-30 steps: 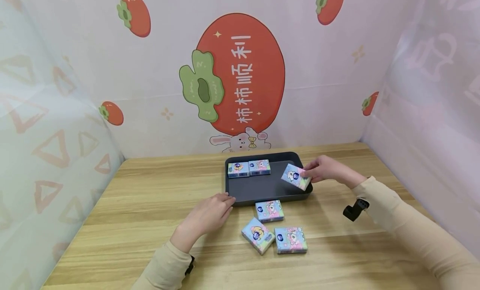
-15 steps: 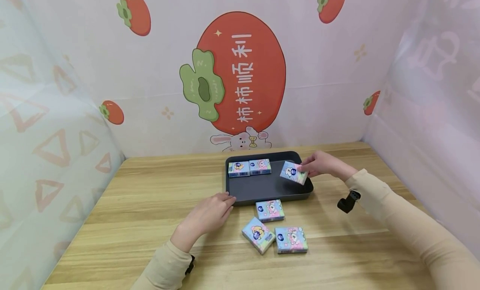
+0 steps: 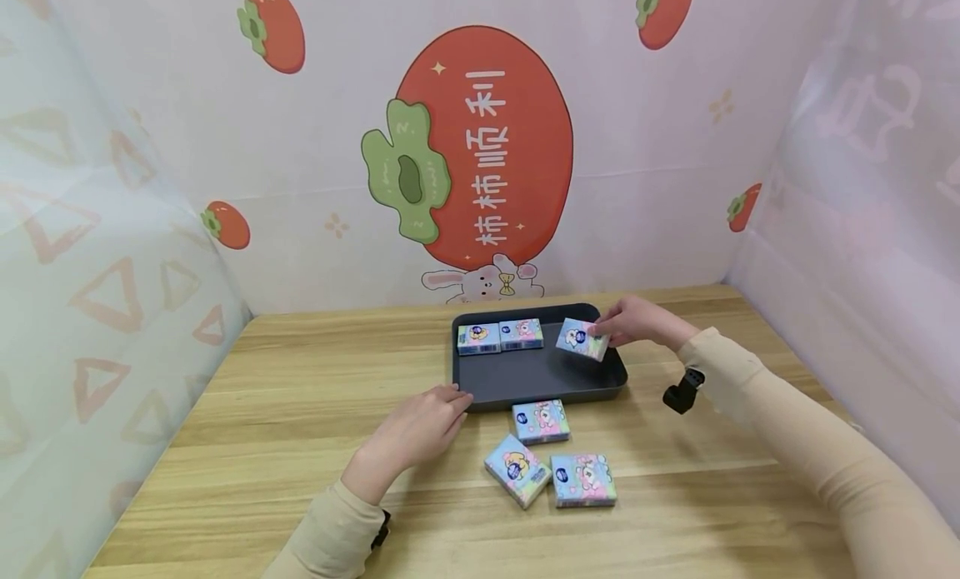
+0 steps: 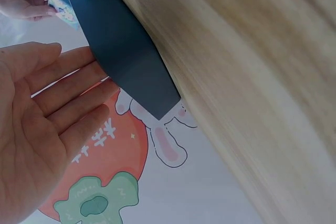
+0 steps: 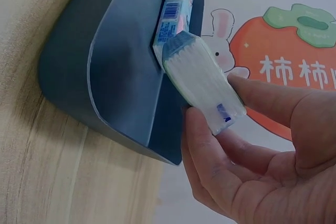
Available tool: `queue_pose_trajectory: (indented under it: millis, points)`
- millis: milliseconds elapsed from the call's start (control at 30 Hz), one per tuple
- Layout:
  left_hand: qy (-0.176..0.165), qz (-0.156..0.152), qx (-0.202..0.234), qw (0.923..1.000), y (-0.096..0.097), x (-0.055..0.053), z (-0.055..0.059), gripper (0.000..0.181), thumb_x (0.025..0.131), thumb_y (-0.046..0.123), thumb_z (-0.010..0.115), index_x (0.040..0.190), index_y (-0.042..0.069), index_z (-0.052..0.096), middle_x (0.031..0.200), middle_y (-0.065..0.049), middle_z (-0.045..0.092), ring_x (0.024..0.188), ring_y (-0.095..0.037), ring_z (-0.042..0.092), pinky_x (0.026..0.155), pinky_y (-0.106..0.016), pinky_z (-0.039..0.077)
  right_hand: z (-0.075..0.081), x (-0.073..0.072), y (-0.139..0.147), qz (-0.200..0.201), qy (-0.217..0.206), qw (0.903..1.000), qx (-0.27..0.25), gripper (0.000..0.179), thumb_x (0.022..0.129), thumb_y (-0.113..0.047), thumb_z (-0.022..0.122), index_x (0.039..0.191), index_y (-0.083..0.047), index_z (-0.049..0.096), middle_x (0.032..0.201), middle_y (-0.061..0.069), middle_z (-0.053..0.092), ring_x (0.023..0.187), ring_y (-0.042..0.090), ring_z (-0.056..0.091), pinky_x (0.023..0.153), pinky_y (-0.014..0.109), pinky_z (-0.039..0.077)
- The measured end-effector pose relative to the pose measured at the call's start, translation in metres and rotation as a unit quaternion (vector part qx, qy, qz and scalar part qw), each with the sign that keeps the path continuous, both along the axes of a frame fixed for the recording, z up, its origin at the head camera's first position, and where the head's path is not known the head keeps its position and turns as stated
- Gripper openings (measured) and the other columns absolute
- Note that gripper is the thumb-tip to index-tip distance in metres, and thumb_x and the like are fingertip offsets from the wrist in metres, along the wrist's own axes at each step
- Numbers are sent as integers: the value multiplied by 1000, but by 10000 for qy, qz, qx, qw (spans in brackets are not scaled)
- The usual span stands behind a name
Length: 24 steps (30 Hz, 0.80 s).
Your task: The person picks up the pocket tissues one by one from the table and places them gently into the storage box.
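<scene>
My right hand [image 3: 637, 321] pinches a small tissue pack [image 3: 582, 340] between thumb and fingers, tilted above the right part of a dark grey tray [image 3: 517, 377]. In the right wrist view the pack's pale side [image 5: 202, 77] shows, clear of the tray floor. Two more tissue packs, a left one [image 3: 478, 339] and a right one [image 3: 521, 334], lie side by side along the tray's back wall. My left hand [image 3: 416, 425] touches the tray's front left corner; in the left wrist view its fingers [image 4: 73, 85] are nearly straight against the tray wall.
Three tissue packs lie on the wooden table [image 3: 322, 396] in front of the tray: one near its edge [image 3: 542, 421], one turned askew [image 3: 517, 471], one at the right [image 3: 582, 480]. Behind stands a backdrop [image 3: 645, 162] with persimmon prints.
My right hand has carried its tissue pack a little leftward and toward the tray's back. The left hand stays at the tray corner, and the other packs have not moved.
</scene>
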State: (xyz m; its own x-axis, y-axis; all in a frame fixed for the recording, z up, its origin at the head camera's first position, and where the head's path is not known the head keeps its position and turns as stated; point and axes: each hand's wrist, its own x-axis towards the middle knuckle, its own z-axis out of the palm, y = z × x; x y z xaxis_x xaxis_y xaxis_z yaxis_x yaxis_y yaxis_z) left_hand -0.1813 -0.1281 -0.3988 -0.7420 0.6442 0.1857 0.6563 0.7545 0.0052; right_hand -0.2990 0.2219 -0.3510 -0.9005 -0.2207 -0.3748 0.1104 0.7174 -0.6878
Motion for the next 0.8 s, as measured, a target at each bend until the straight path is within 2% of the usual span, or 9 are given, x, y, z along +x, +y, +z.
queue_pose_trajectory:
  millis: [267,600,800]
  points:
    - [-37,-61,52,10000,0,0,0,27,94,15,56,114,1,67,115,-13,67,112,-27,62,95,-38,53,0,-7,-3,-94,-111,9999,59,48,89,-29,67,121,6,59,116,19,64,95,21,65,96,41,52]
    - [-49,-61,67,9999,0,0,1,27,94,15,56,115,1,67,116,-13,66,111,-28,62,95,-38,53,-4,-20,-6,-137,-219,9997,-4,47,90,-28,65,120,7,58,116,19,63,95,22,62,99,41,51]
    - [-87,-33,48,9999,0,0,1,27,94,15,56,115,2,67,116,-13,66,112,-27,62,95,-38,53,-4,-26,-7,-123,-185,9996,151,47,91,-29,64,121,7,58,116,18,63,91,20,61,94,37,54]
